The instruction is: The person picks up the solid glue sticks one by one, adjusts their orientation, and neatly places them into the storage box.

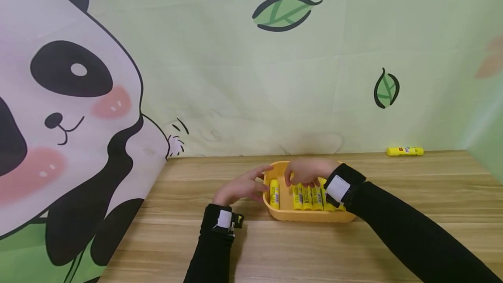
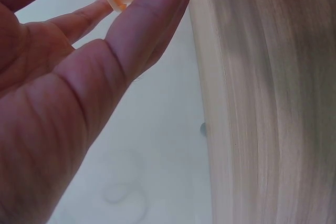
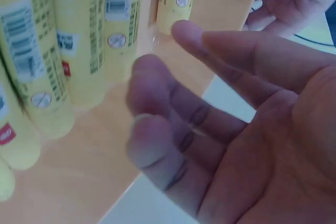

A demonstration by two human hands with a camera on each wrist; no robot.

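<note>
A yellow-orange plastic tray [image 1: 310, 216] sits on the table with several yellow glue sticks [image 1: 307, 198] side by side in its middle and right part. One glue stick [image 1: 274, 194] lies apart at its left end. My left hand [image 1: 242, 187] touches the tray's left rim with spread, fairly straight fingers. Above the tray, my right hand [image 1: 308, 170] is over the gap between the lone stick and the row. Its fingers [image 3: 149, 140] are loosely bent, with nothing between them and the thumb. The right hand and wrist hide part of the row.
Another yellow glue stick [image 1: 404, 151] lies at the table's back right, by the wall. A light green printed backdrop [image 1: 220, 77] with a panda [image 1: 78, 121] stands behind and to the left of the wooden table [image 1: 173, 239].
</note>
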